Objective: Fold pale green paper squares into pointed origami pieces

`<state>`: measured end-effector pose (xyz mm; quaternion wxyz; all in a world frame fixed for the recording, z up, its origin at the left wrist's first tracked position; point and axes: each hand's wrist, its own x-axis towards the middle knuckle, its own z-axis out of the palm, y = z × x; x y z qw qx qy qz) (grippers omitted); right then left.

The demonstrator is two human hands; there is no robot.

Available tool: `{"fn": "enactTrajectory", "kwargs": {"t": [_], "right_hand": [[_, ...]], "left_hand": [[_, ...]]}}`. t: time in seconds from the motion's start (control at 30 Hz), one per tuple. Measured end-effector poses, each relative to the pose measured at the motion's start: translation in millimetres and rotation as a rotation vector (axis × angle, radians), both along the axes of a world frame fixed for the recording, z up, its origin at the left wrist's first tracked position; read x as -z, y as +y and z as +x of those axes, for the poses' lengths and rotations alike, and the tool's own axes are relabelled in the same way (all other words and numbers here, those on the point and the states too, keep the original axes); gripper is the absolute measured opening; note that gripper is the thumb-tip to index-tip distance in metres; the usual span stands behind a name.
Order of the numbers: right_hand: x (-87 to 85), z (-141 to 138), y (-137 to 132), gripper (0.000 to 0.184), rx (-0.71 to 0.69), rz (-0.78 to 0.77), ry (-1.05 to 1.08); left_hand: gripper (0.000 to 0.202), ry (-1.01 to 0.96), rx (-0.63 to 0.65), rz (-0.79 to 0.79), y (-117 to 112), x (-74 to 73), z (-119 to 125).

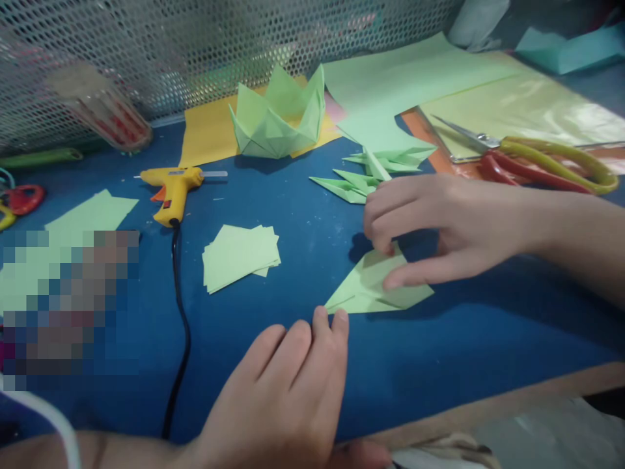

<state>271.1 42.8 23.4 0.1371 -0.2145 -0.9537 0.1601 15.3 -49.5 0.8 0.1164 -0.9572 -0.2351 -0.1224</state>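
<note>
A light green folded paper piece (375, 290) lies on the blue table (303, 215) in front of me. My right hand (439, 225) rests over it, fingers curled down and thumb pressing its right part flat. My left hand (288, 384) lies lower, fingers stretched together, the tips touching the piece's left corner. Just beyond my right hand lie several finished pointed green folds (364, 179).
A stack of small green squares (239, 255) lies left of the piece. A yellow glue gun (173, 189) with black cord lies further left. A green paper crown (278, 117) stands on yellow paper at the back. Red-yellow scissors (537, 163) lie at right on green sheets.
</note>
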Motion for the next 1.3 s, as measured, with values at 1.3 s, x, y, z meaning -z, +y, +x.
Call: {"fn": "enactTrajectory", "kwargs": {"t": [1.3], "right_hand": [[21.0, -35.1, -25.4, 0.041, 0.292, -0.118, -0.013]], "left_hand": [[0.032, 0.007, 0.396, -0.098, 5.4, 4.9, 3.1]]}}
